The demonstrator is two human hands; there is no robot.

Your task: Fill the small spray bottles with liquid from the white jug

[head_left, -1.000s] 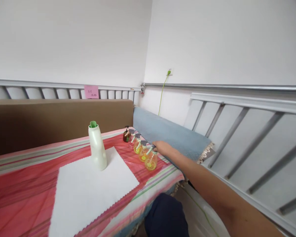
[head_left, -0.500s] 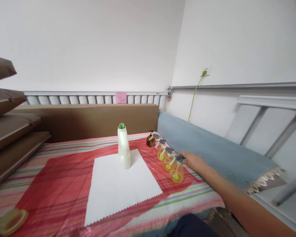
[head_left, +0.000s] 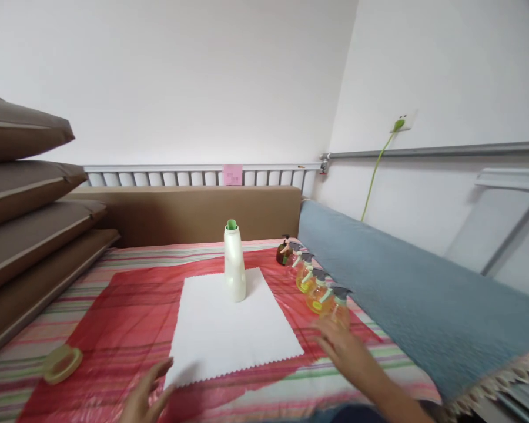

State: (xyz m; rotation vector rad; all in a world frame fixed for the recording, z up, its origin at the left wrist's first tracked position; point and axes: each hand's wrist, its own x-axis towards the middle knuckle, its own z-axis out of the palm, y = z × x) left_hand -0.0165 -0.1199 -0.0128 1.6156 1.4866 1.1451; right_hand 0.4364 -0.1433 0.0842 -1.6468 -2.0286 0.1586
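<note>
A white bottle with a green cap [head_left: 234,264] stands upright at the far edge of a white cloth [head_left: 233,328] spread on a red sheet [head_left: 127,317]. To its right runs a row of small yellow spray bottles [head_left: 320,292], ending at a dark brown one [head_left: 284,252]. My right hand [head_left: 341,346] hovers just in front of the nearest spray bottle, fingers apart, holding nothing. My left hand [head_left: 147,390] comes in at the bottom, fingers spread, near the cloth's front left corner.
A yellow-green tape roll [head_left: 62,363] lies on the striped cover at the left. Brown cushions [head_left: 26,217] are stacked at the left, a brown board [head_left: 189,214] stands behind, and a blue mat [head_left: 405,294] slopes along the right rail.
The view swung left. My right hand drew back from the spray bottles toward me. My left hand came into view at the bottom.
</note>
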